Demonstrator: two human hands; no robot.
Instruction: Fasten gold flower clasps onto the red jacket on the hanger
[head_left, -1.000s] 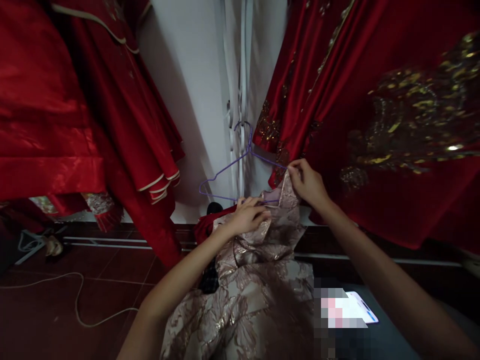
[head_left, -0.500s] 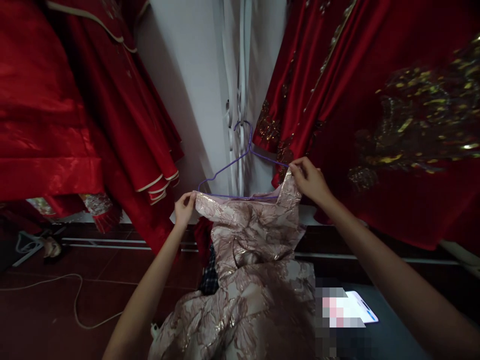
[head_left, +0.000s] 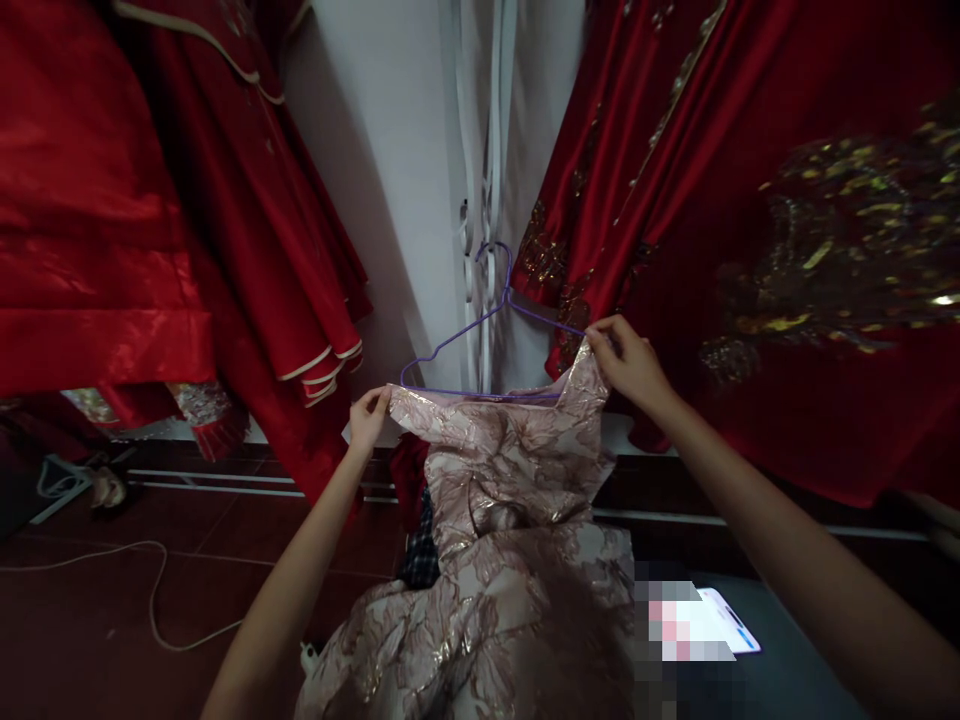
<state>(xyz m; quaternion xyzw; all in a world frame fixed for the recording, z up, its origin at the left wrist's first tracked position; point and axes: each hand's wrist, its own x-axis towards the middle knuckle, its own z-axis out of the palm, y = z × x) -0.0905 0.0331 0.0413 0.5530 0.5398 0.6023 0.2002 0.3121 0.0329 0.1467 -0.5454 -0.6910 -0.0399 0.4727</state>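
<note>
A pale pink and gold brocade dress [head_left: 502,520] hangs from its top edge down toward me. My left hand [head_left: 369,418] pinches the dress's left top corner. My right hand [head_left: 628,362] grips the right top corner together with the right end of a purple wire hanger [head_left: 480,330]. The hanger's bottom bar runs along the dress's top edge, and its hook points up in front of a white wall.
Red satin garments hang at the left [head_left: 150,230] and, with gold embroidery, at the right [head_left: 750,230]. A white cable [head_left: 154,590] snakes over the dark red tiled floor. A lit phone screen [head_left: 731,620] lies at the lower right.
My left hand has slid from the middle of the dress out to its left corner, spreading the top edge flat along the hanger bar. The right hand stays in place.
</note>
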